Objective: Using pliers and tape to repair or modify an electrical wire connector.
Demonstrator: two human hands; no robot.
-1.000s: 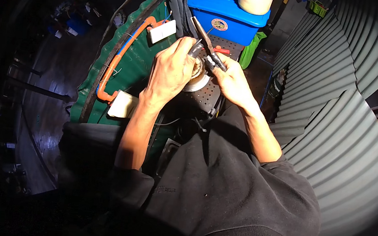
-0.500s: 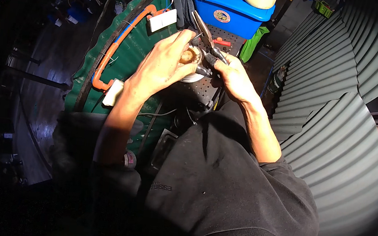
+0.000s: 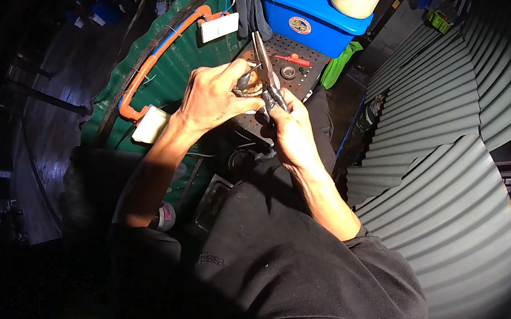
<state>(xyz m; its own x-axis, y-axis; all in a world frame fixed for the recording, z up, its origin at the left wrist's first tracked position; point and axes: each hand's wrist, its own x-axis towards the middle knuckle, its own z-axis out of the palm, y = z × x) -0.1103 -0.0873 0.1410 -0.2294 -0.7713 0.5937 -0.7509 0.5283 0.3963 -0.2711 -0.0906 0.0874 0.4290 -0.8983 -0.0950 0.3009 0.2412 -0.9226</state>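
Observation:
My left hand (image 3: 211, 98) is closed around the edge of a round part (image 3: 254, 87) with a tan-brown middle and a pale rim. Against it from the right comes my right hand (image 3: 296, 134), its fingers wrapped round a pair of pliers (image 3: 266, 65). The plier jaws point away from me, over the far side of the part, and stand slightly apart. A thin dark wire or rod shows by the left fingertips. Black covers the fingertips of both hands; whether it is tape or dirt I cannot tell. My fingers hide much of the round part.
A perforated metal bench top (image 3: 314, 57) holds a red screwdriver (image 3: 296, 60) and a dark ring (image 3: 288, 72). Behind stand a blue lidded box (image 3: 317, 33) and a pale tub (image 3: 356, 0). Orange conduit (image 3: 147, 69) runs along green corrugated sheet at left; grey corrugated sheets (image 3: 453, 154) line the right.
Both hands have shifted slightly left and nearer, with the pliers and round part. The plier jaws have drawn closer together, and the dark ring on the bench has come into sight.

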